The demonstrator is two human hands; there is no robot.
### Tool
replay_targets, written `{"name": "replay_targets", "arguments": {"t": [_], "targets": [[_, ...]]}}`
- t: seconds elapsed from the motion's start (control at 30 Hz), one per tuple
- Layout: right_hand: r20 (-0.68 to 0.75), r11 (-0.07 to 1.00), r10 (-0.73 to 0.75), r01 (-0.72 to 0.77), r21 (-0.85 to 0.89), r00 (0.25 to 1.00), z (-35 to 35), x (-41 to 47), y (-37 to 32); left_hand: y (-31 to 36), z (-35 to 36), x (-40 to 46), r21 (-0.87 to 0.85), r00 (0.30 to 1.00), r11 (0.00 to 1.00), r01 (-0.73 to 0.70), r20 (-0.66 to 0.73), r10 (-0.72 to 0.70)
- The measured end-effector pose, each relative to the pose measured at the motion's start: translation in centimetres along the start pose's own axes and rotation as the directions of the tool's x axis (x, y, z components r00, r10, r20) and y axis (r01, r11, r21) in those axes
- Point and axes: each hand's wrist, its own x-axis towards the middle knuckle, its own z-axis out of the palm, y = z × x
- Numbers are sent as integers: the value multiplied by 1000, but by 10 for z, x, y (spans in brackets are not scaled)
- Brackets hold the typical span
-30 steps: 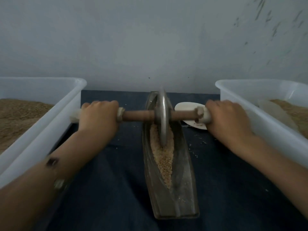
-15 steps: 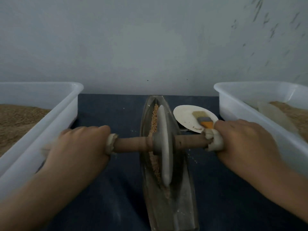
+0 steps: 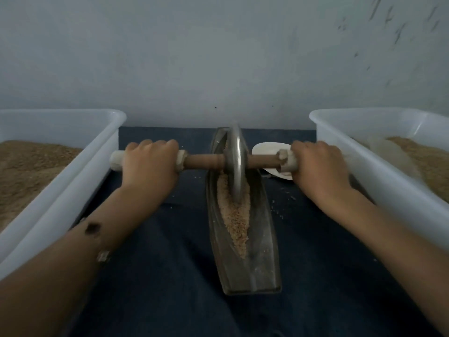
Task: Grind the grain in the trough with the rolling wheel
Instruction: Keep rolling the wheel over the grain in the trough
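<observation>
The left hand is clenched around the pale wrapped end of the handle on one side, and the right hand is clenched around the wrapped end on the other, knuckles up on both. Between them the metal wheel stands upright on its edge, set down in the far half of the trough, close to its far tip; its top edge is blurred.

The trough is a long, narrow, boat-shaped vessel on the dark-covered desk, with its long axis running straight away from the person toward the wall. The handle lies squarely across that axis, so each hand sits about equally far from the wheel, one to either side. Most of the grain lies on the near side of the wheel, a tapering ridge down the middle of the trough that thins toward the near end. I would judge the next stroke has to come back toward the body, along that ridge, with both hands kept level so the wheel stays upright in the groove.

A white tub at the left holds a heap of brown grain-like stuff. The white tub at the right holds a similar heap, paler at its near edge. A small white dish lies just behind the right end of the handle, its contents hidden. A few stray crumbs dot the desk beside the trough.
</observation>
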Motion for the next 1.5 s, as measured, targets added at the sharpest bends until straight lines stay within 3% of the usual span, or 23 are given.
{"name": "replay_targets", "arguments": {"t": [0.17, 0.23, 0.33, 0.4, 0.5, 0.6, 0.73, 0.9, 1.13, 1.4, 1.5], "targets": [[98, 997, -29, 22, 72, 995, -47, -56, 2, -4, -43, -53, -35, 977, 981, -191, -108, 186], [97, 999, -26, 22, 36, 995, -64, -67, 2, -8, -54, -66, -76, 978, 976, -203, -70, 198], [24, 990, -141, 141, 19, 990, -79, -65, -1, -10, -59, -68, -147, 982, 977, -154, 82, 167], [-24, 975, -224, 224, -1, 974, -75, -58, -1, -10, -50, -66, -74, 979, 995, -69, 188, 82], [32, 979, -202, 203, -36, 979, -54, -35, -2, -9, -37, -51, -56, 943, 995, 87, 326, -64], [86, 989, -103, 111, -99, 991, -20, -1, -5, -7, -12, -27, -55, 962, 993, 108, 259, -91], [16, 993, -17, 19, -120, 1000, 5, 40, -10, 1, 20, 13, -45, 979, 986, 160, 133, -153], [-43, 991, -19, 13, -136, 999, 8, 56, -16, -7, 40, 32, -119, 965, 975, 190, 206, -162], [46, 998, -53, 55, -34, 998, -30, -9, -11, -6, 1, -24, -136, 999, 991, 15, 40, -9], [39, 993, -63, 58, 101, 997, -83, -73, -9, -12, -72, -86, -158, 984, 972, -174, 21, 179], [57, 993, -68, 63, 99, 996, -74, -70, -8, -8, -66, -78, -139, 984, 980, -143, 84, 155]]}}
